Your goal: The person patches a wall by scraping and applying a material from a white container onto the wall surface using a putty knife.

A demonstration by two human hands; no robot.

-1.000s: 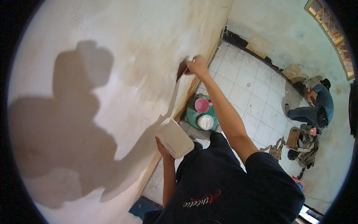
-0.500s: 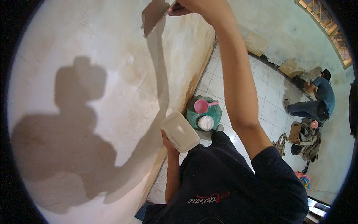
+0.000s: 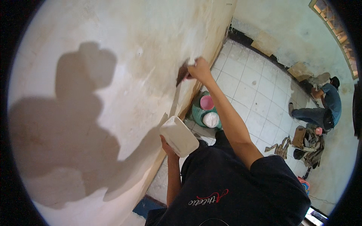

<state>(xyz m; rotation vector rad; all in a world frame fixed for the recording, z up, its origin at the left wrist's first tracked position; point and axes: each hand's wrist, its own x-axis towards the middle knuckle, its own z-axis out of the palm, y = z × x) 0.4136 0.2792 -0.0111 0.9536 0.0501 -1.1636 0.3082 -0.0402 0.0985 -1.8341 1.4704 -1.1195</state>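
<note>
Blotchy wall (image 3: pixel 132 94) fills your left side. Your right hand (image 3: pixel 199 70), closed around a flat blade (image 3: pixel 181 74) at the wall, has dropped from higher up, so work seems lower now; your left hand (image 3: pixel 168 147) grips a pale tub (image 3: pixel 179 137).

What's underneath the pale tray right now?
The left hand shows along the left edge of the pale tray; the rest of that hand, and whatever lies directly below, is covered.
</note>
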